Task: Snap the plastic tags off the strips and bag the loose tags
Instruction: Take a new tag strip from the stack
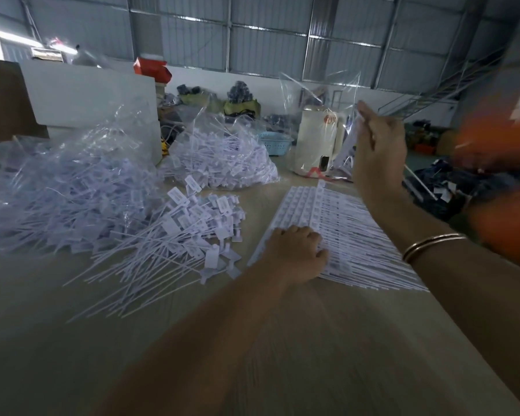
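We are seeing the left hand [297, 250] lying palm-down on the stack of strips [336, 229], fingers curled over its near-left edge, forearm reaching in from below; the right hand [379, 154] is raised beyond the stack, fingers upright and pinching the clear bag [318, 94], which is hanging open in the air with a few tags showing inside its lower part; a bangle [430, 246] is sitting on the right forearm. The stack is resting flat on the pale table [192, 340]; left of the stack, loose tags [174, 235] are lying in a heap; further left and behind, two filled bags [222, 154] are bulging with tags; behind the stack, a cream kettle [318, 142] is standing; corrugated metal walls are closing the room. We cannot make out the blurred orange shape at the right edge; print on the tags is unreadable.
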`<state>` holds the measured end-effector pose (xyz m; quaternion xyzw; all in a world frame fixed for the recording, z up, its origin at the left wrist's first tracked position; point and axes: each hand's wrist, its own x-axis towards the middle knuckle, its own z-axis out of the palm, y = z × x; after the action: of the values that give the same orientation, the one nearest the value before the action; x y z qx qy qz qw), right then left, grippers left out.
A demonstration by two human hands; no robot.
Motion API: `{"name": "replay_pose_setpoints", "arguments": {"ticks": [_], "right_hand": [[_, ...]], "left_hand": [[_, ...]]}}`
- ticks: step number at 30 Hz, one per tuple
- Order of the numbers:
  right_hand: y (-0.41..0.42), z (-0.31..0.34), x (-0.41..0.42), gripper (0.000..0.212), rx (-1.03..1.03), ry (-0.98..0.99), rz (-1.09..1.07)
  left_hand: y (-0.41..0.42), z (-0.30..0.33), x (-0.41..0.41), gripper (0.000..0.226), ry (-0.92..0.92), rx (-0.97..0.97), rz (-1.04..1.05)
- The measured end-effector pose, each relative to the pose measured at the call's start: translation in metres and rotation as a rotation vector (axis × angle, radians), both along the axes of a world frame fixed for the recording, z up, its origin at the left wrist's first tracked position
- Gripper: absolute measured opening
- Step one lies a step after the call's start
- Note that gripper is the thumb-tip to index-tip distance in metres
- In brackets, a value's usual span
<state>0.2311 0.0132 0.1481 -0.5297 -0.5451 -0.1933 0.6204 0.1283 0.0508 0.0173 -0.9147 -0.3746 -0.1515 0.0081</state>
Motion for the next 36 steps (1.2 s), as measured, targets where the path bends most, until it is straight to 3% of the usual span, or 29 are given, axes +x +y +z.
{"name": "replay_pose_setpoints", "arguments": {"ticks": [2,4,5,8,9,10,13,16,18,21,23,26,28,32,36], "right_hand": [[-0.007,0.004,-0.014,0.034,0.032,-0.036,0.059],[-0.019,-0.002,-0.029,0.033,-0.007,-0.178,0.085],[-0.025,-0.01,-0.036,0.033,-0.071,-0.286,0.065],[-0.049,-0.045,-0.054,0.032,-0.374,-0.665,-0.108],[-0.057,-0.057,-0.06,0.032,-0.44,-0.76,-0.155],[-0.066,-0.066,-0.065,0.034,-0.487,-0.814,-0.174],[-0.083,-0.09,-0.087,0.033,-0.553,-0.888,-0.159],[-0.095,-0.103,-0.111,0.036,-0.63,-0.879,0.045],[-0.1,-0.101,-0.117,0.049,-0.64,-0.746,0.215],[-0.098,-0.091,-0.113,0.031,-0.449,-0.526,0.277],[-0.091,-0.084,-0.11,0.027,-0.397,-0.498,0.247],[-0.075,-0.08,-0.109,0.052,-0.596,-0.685,0.176],[-0.064,-0.074,-0.111,0.048,-0.66,-0.813,0.118],[-0.053,-0.051,-0.117,0.036,-0.54,-1.047,0.006],[-0.062,-0.039,-0.113,0.045,-0.311,-1.069,-0.007]], "left_hand": [[-0.002,0.005,-0.002,0.046,0.014,-0.015,0.001],[-0.002,0.013,-0.005,0.037,-0.103,-0.109,-0.043],[-0.003,0.019,-0.008,0.037,-0.295,-0.244,-0.055],[-0.009,0.043,-0.031,0.035,-1.127,-0.762,-0.017],[-0.012,0.049,-0.043,0.034,-1.285,-0.909,-0.023],[-0.012,0.051,-0.054,0.035,-1.329,-1.069,-0.032],[-0.023,0.056,-0.087,0.036,-0.978,-1.299,0.041],[-0.028,0.053,-0.11,0.024,-0.798,-1.306,0.079],[-0.031,0.05,-0.124,0.027,-0.79,-1.168,0.053],[-0.039,0.042,-0.149,0.028,-0.839,-1.186,-0.085],[-0.042,0.038,-0.165,0.024,-0.841,-1.196,-0.162],[-0.044,0.035,-0.183,0.017,-0.815,-1.078,-0.171],[-0.046,0.034,-0.193,0.021,-0.807,-1.066,-0.155],[-0.049,0.029,-0.21,0.026,-0.856,-1.129,-0.208],[-0.045,0.02,-0.239,0.031,-0.906,-1.197,-0.179]]}}
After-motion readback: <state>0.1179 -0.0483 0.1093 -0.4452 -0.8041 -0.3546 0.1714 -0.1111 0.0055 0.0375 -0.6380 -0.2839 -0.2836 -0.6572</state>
